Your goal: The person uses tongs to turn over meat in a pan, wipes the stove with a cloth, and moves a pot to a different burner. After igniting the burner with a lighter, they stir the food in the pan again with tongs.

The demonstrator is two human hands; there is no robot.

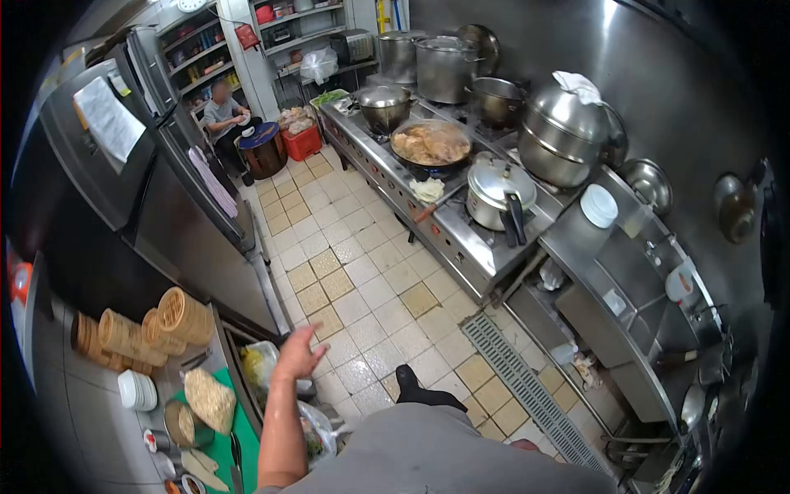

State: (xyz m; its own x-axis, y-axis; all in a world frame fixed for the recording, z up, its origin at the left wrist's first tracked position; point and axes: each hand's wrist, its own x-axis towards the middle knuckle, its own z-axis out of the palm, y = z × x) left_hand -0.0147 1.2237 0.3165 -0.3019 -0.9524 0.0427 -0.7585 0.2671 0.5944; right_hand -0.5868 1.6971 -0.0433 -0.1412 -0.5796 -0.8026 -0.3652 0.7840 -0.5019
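Observation:
My left hand (299,354) is stretched out over the floor beside the left counter, its fingers apart and nothing in it. Below it are a clear plastic bag (317,432) and a bag with yellow contents (260,365). On the counter next to my forearm lie a green cutting board (220,449), a knife (236,461) and a bag of pale, crumbly food (211,399). At the right edge of my grey shirt a small patch of skin shows, likely my right hand (525,445); its fingers are hidden.
A stove (451,239) carries a wok of simmering food (431,145), a pressure cooker (498,188) and several pots. A sink unit (613,288) stands at right, above a floor drain grate (527,387). Bamboo steamers (183,317) are at left, near steel refrigerators (185,239). A seated person (222,115) works at the back.

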